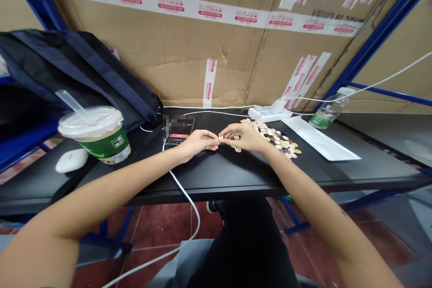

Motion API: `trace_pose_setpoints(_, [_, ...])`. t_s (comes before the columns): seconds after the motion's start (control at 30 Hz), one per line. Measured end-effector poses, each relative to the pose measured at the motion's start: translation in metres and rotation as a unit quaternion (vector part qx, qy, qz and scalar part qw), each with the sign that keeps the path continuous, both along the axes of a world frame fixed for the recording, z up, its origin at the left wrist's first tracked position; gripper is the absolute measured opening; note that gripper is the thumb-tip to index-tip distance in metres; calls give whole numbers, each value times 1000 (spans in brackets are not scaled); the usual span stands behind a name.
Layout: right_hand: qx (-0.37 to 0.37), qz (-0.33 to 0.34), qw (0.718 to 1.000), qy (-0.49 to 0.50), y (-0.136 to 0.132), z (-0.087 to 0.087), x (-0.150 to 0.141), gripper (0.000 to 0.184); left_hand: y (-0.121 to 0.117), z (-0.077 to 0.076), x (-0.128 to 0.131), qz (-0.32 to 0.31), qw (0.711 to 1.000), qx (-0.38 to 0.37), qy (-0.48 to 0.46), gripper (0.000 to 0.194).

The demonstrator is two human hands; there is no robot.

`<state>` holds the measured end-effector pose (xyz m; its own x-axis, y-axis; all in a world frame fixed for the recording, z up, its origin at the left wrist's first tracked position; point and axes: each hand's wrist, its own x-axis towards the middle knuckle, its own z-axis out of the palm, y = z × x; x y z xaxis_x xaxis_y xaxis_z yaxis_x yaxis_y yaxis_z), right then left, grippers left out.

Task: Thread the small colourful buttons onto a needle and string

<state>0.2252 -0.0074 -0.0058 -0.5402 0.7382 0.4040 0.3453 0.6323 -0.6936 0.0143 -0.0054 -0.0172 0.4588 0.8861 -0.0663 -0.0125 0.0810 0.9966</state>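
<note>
While a small pale piece [220, 139] is hanging at the centre of the frame, the left hand [199, 142] and right hand [245, 137] are pinching it between them, fingers pressing in from either side. It's looking light, stiff and possibly slippery, so its edges are probably offering the surest hold. Beyond the right hand, a pile of small pieces [286, 145] is spreading over the black counter [216, 175]; farther out, a lidded cup [104, 141] is standing towards the left.
</note>
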Motion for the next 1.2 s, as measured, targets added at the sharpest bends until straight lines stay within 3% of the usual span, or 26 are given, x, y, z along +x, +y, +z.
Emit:
trace_pose_setpoints(0.17, [-9,26,999,-17,-3,2,0,30,0,-1,0,7,1000,8,-2,25])
trace_pose_setpoints(0.63, [27,2,999,-19,0,-2,-1,29,4,-2,-1,9,1000,-1,-2,19])
trace_pose_setpoints(0.87, [-21,26,999,-4,-2,-1,-1,33,2,-1,-1,5,1000,5,-6,23])
trace_pose_setpoints(1.2, [-16,20,1000,-7,-2,1,-1,30,2,0,-2,-1,1000,7,0,26])
